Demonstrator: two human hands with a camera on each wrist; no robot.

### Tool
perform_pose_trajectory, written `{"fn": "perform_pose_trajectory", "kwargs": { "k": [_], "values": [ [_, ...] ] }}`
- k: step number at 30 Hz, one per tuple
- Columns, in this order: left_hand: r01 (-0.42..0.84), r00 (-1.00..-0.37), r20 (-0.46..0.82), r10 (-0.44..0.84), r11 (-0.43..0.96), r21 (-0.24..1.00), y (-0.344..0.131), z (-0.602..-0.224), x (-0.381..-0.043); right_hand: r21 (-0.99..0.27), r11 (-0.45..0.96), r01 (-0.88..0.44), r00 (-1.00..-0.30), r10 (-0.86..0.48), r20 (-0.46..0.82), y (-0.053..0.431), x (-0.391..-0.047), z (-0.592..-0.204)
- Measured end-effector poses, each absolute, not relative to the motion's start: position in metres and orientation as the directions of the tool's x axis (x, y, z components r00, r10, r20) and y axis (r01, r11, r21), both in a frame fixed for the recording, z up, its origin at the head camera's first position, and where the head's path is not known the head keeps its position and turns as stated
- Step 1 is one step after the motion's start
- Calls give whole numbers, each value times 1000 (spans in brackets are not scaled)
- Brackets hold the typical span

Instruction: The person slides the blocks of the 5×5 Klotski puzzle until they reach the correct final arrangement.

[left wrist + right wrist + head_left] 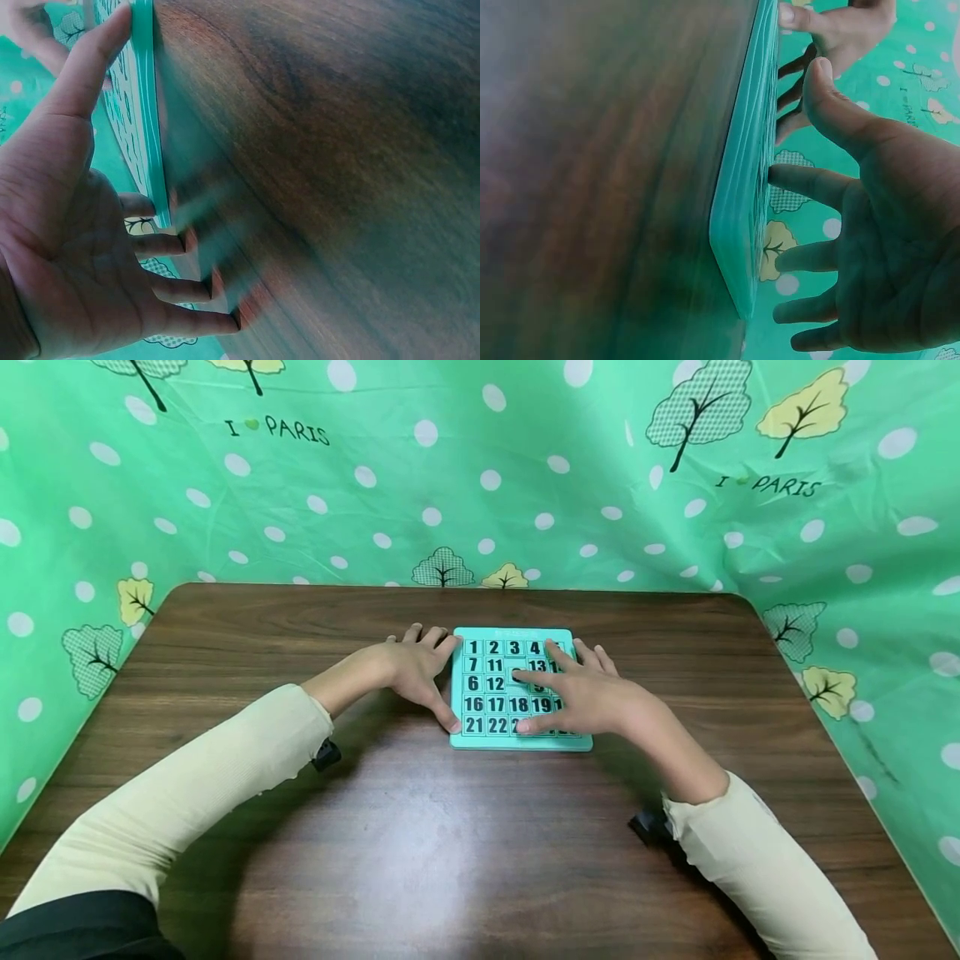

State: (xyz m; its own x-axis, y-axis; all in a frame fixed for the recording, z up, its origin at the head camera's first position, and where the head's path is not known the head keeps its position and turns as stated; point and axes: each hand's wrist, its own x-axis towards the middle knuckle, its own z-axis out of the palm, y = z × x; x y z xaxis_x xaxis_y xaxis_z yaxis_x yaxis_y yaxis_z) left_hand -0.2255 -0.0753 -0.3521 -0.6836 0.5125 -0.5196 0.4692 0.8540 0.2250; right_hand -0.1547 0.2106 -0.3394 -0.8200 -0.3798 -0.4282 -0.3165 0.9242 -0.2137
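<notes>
A turquoise number slide puzzle (517, 745) lies flat on the table, its black-numbered tiles set in rows. My left hand (416, 668) rests at its left side, fingers spread. In the left wrist view the thumb (109, 37) touches the puzzle's edge, and the other fingertips reach the tabletop around its far corner. Over the right half of the tiles spreads my right hand (600, 693), its index fingertip at a tile near the middle. The right thumb (825, 82) extends over the bottom row. This hand hides several numbers on the right.
The brown wooden table (420, 860) runs under both arms. A green curtain (450, 468) with white dots and trees hangs behind and beside it. Small black devices (326, 754) sit under the cream sleeves (225, 768) near the wrists.
</notes>
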Motion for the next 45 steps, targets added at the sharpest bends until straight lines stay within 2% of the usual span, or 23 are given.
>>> {"fn": "perform_pose_trajectory", "kwargs": {
  "k": [7,17,30,37,45],
  "values": [
    [469,-681,-524,512,854,224,-75,-352,-224,-191,935,-298,-819,-353,-452,208,-168,-340],
    [469,-685,-519,511,855,221,-75,-352,-225,-272,886,-375,-781,-460,-423,196,-155,-341],
    [473,-680,-526,511,853,219,-75,-352,-225,-260,905,-336,-802,-420,-426,218,-152,-332],
    [475,-682,-525,509,854,210,-74,-353,-227,-262,894,-364,-810,-443,-385,207,-162,-338],
    [479,-684,-519,513,852,211,-74,-352,-226,-226,903,-367,-803,-430,-414,194,-172,-343]
  ]
}}
